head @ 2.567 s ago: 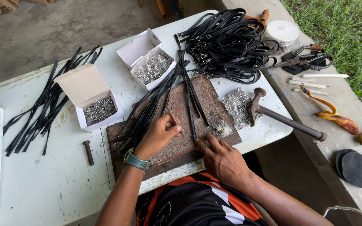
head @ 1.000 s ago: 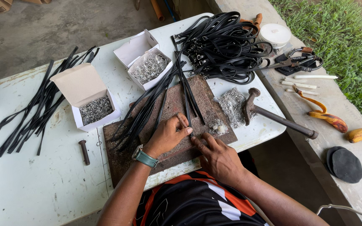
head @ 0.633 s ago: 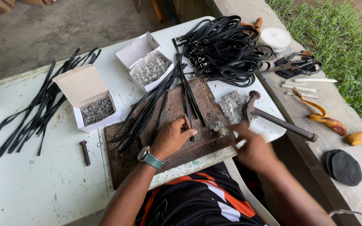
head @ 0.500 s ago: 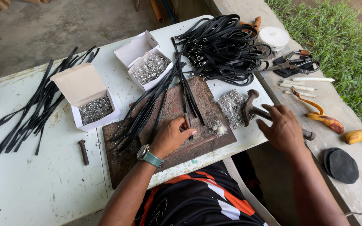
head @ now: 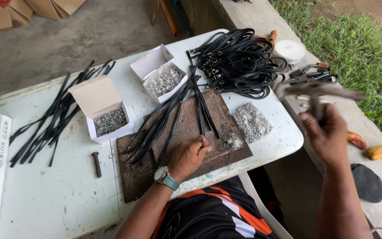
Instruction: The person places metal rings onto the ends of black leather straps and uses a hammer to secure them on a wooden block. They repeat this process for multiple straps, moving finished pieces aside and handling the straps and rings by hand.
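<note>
Head view: the left hand (head: 192, 156) rests on a rusty metal plate (head: 143, 177) at the centre of the frame, its fingers pinched shut on the near end of a black strap (head: 200, 116) that runs up the plate toward the top of the frame. A watch with a teal band (head: 164, 177) sits on that wrist. The right hand (head: 326, 136) is raised at the right of the frame, clear of the table, with its fist closed around the handle of a hammer (head: 315, 92); the hammer is blurred, its head toward the upper right.

On the plate, just right of the left hand, lies a small cluster of metal rivets (head: 234, 142). A larger heap of silver rivets (head: 253, 121) lies on the white table (head: 58, 194) at the plate's right edge. More black straps fan across the plate's left half. Two open white boxes of metal fittings (head: 107, 120) (head: 163, 79) stand in the upper left of the table, with loose black strips (head: 51, 121) farther left. A tangled pile of finished straps (head: 239, 62) fills the upper centre. A rusty bolt (head: 96, 163) lies left of the plate.
</note>
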